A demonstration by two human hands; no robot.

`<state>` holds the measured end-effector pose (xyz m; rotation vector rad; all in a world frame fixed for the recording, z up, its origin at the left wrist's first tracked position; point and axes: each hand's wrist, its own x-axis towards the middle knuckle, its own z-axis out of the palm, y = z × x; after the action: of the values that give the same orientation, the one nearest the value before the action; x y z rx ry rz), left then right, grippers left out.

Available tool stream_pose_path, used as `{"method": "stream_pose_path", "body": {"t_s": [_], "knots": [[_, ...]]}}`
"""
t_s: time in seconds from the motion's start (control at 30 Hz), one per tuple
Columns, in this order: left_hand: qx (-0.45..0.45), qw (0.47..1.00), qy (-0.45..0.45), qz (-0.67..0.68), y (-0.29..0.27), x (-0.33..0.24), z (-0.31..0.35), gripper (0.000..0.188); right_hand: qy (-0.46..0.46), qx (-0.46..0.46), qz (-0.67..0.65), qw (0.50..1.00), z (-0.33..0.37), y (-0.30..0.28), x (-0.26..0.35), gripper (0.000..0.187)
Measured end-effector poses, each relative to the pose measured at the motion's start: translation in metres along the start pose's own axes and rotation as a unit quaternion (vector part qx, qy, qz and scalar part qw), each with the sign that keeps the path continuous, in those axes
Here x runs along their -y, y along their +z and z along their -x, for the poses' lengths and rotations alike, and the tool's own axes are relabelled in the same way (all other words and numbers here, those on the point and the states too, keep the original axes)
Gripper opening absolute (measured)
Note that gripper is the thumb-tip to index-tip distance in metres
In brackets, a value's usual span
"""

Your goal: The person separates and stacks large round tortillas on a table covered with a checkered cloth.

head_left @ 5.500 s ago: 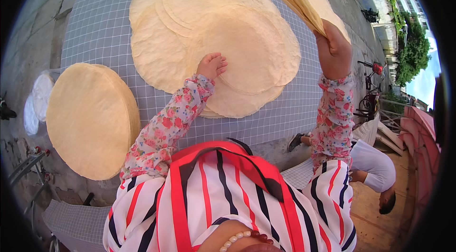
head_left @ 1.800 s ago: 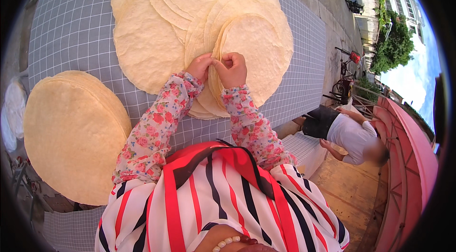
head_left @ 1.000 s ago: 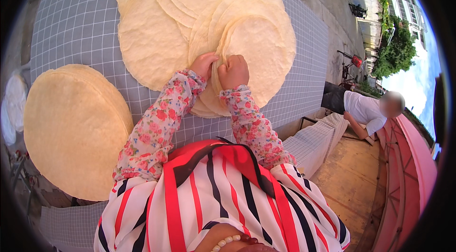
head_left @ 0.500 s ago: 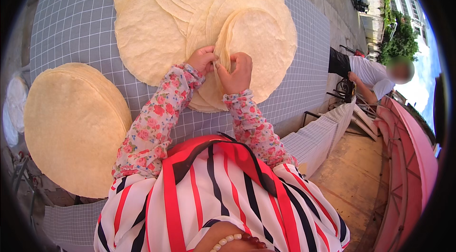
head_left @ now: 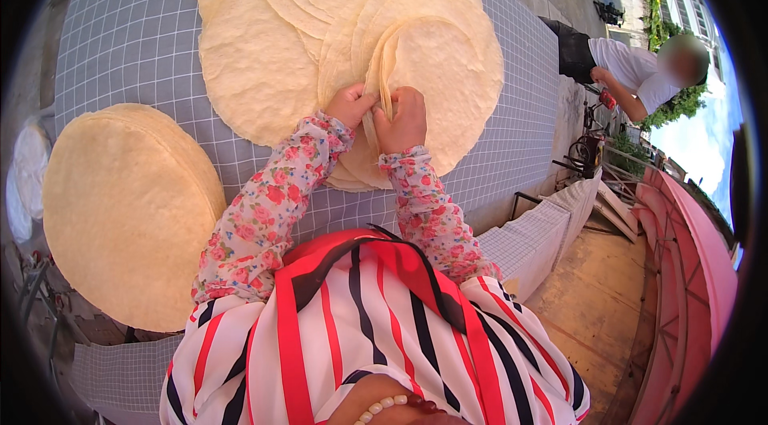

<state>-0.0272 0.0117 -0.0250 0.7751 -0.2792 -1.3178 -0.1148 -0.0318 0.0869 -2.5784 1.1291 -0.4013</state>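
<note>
My thin round sheets (head_left: 387, 65) sit at twelve o'clock from the middle of my view, their nine o'clock edges lifted and gathered into a few standing folds on top of the wide pile (head_left: 268, 97). My left hand (head_left: 350, 105) is at the outer side of those edges, its grip closed to a small pinch with the fingertips on the rims; my right hand (head_left: 403, 119) is close beside it, fingers curled and thumb tucked in, its grip narrowed on the same raised sheets. How many layers each has hold of I cannot tell. I judge the step in hand to be parting the sheets at the rim, the two thumbs working against each other. To my mind the next move calls for a light pinch on a single layer and a slow peel toward three o'clock, since sheets this thin could tear or bring a neighbour along. The pile rests on a grey checked surface (head_left: 120, 65). At eight to nine o'clock stands the neat stack (head_left: 128, 217), with a clear bag (head_left: 30, 169) beyond it; at two o'clock a co-worker (head_left: 628, 65) bends, well apart from my hands.
</note>
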Motion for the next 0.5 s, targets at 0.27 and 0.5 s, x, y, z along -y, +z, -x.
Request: {"method": "stream_pose_path", "body": {"t_s": [0.27,0.5], "knots": [[-0.038,0.999,-0.013,0.017,0.005,0.003,0.001,0.023,-0.036,-0.012,0.033,0.999,0.032,0.0,-0.016,0.017],[0.051,0.992,-0.084,0.073,-0.005,-0.001,0.002,0.022,0.01,-0.01,0.046,0.999,-0.004,-0.006,-0.002,0.018]]}}
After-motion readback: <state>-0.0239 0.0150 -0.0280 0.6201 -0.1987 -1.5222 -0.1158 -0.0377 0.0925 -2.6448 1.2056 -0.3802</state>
